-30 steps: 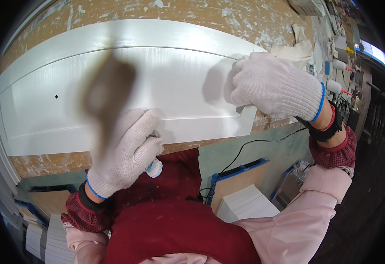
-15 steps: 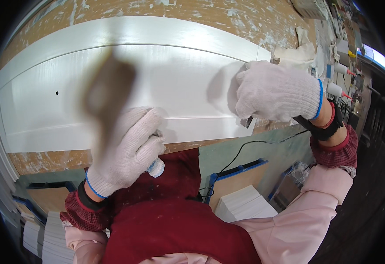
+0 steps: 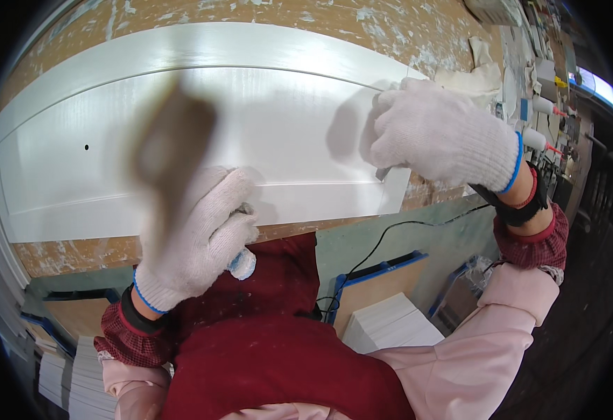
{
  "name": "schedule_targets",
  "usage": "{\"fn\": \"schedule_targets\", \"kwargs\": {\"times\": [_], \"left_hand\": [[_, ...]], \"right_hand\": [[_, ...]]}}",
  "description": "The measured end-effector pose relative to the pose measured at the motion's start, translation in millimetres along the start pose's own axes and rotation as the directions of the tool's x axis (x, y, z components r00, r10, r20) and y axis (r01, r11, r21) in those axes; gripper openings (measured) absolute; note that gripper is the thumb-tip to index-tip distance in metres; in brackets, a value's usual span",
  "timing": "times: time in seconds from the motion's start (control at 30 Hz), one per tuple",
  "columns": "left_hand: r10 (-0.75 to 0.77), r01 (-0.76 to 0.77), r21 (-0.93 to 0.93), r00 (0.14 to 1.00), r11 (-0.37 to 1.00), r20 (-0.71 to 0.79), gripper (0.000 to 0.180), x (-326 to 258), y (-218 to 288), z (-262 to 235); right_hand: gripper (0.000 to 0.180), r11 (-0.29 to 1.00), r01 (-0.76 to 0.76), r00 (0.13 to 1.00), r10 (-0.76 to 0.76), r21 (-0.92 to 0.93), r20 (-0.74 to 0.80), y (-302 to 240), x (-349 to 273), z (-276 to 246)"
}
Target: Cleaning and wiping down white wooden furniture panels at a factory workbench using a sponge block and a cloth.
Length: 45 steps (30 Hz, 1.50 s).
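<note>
A long white door-like panel (image 3: 299, 133) with a raised frame and a small dark hole lies on the worktable. My right hand (image 3: 446, 136), in a white knitted glove, is closed over the panel's right end. From under its fingers pokes the grey flat tip of a small tool (image 3: 383, 172); the rest is hidden. My left hand (image 3: 198, 234), gloved alike, rests at the panel's near edge, its fingers curled round a small object with a round white-and-blue end (image 3: 242, 264). A dark blurred shape (image 3: 173, 140) close to the camera covers part of the panel and left hand.
The brown worktable (image 3: 362, 31) is smeared with white. A crumpled cloth (image 3: 471, 78) and white bottles with red nozzles (image 3: 534, 140) lie at the right. Below stand a blue-edged board (image 3: 380, 276), a stack of white boards (image 3: 394, 325) and a black cable (image 3: 390, 227).
My right hand has shifted slightly up and left, and the tool tip now shows farther left at a different angle. My left hand has moved a little left with its object.
</note>
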<state>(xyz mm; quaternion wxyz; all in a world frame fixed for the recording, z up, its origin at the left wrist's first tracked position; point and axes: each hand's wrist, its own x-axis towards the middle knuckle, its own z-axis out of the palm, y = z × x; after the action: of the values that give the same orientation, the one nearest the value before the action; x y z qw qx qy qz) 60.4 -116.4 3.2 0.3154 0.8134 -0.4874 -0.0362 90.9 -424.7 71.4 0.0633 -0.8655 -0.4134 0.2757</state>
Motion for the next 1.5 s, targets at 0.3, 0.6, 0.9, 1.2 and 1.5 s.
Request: {"fn": "schedule_targets", "kwargs": {"times": [0.3, 0.6, 0.9, 1.2, 1.5], "left_hand": [[-0.017, 0.017, 0.011, 0.998, 1.0, 0.066, 0.018, 0, -1, -4], [-0.072, 0.075, -0.045, 0.996, 0.996, 0.054, 0.017, -4, 1, 0], [-0.032, 0.033, -0.015, 0.996, 0.999, 0.084, 0.019, 1, 0, -6], [-0.054, 0.054, -0.047, 0.999, 0.997, 0.001, 0.019, 11, 1, -3], [-0.05, 0.05, -0.001, 0.999, 0.999, 0.021, 0.022, 3, 1, -2]], "right_hand": [[0.008, 0.994, -0.051, 0.992, 0.061, -0.094, 0.106, -12, 1, -5], [0.004, 0.993, -0.106, 0.984, 0.111, -0.047, 0.14, -11, -5, -16], [0.015, 0.991, -0.116, 0.983, 0.106, 0.061, 0.153, -7, -16, -9], [0.023, 0.967, -0.154, 0.958, 0.096, 0.202, 0.27, 7, -27, -6], [0.013, 0.988, -0.145, 0.964, 0.128, 0.057, 0.233, -9, -21, -6]]}}
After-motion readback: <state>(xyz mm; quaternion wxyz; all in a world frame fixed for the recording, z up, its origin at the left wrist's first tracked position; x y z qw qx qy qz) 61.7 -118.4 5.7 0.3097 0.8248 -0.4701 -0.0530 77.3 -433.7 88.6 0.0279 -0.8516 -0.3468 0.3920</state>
